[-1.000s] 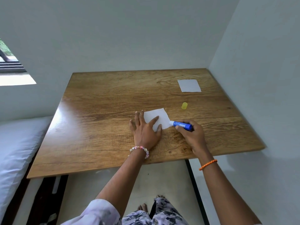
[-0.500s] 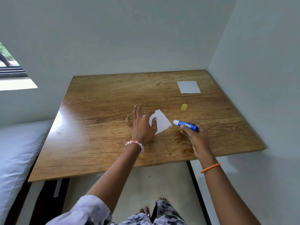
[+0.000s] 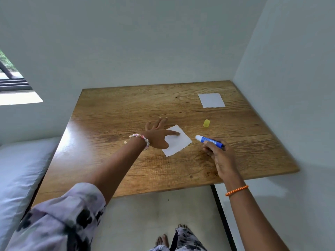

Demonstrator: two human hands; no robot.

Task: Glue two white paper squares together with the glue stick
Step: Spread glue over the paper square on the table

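A white paper square (image 3: 178, 143) lies turned like a diamond near the middle of the wooden table (image 3: 112, 120). My left hand (image 3: 157, 134) rests flat on its left part, fingers spread, thumb pressing on the sheet. My right hand (image 3: 220, 156) holds an uncapped blue glue stick (image 3: 210, 140) just right of that sheet, its white tip pointing left and a little off the paper's right corner. A second white paper square (image 3: 211, 100) lies flat at the far right of the table. The yellow cap (image 3: 206, 123) lies between the two sheets.
White walls close in the table at the back and on the right. A white mattress (image 3: 16, 171) borders the left side. The table's front edge runs above my bare feet (image 3: 163, 240), with a dark table leg (image 3: 220, 214) at the right.
The near paper has rotated from roughly square-on into a diamond under my left hand, which shifted left and turned. The glue stick tip came off the paper's edge and sits slightly to its right.
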